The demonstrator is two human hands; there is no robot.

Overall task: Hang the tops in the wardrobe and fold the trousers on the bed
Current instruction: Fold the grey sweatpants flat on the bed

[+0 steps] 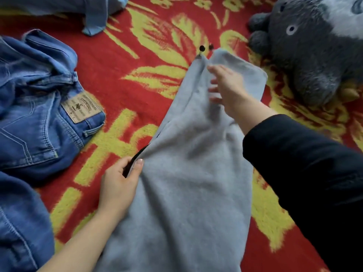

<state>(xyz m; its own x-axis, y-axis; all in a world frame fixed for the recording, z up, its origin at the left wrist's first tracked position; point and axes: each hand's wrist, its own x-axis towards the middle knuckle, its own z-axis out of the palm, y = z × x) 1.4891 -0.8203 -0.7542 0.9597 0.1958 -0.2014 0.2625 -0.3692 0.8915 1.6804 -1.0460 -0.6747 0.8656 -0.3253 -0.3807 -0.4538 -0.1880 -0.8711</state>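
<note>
At the far left, crumpled jeans (pixel 39 107) lie on the red and yellow blanket (pixel 121 79), patch side up. A pale blue garment (pixel 94 14) lies at the top edge. The left hand (pixel 119 183) pinches the left edge of the grey trousers (pixel 186 173), thumb on top and fingers curled under. The trousers lie spread down the middle of the blanket, with black cord ends (pixel 202 48) at their far end. The right hand (pixel 225 87), in a black sleeve (pixel 304 173), is over that far end, its fingers released and outstretched. A grey soft toy (pixel 306 55) sits at the upper right.
</note>
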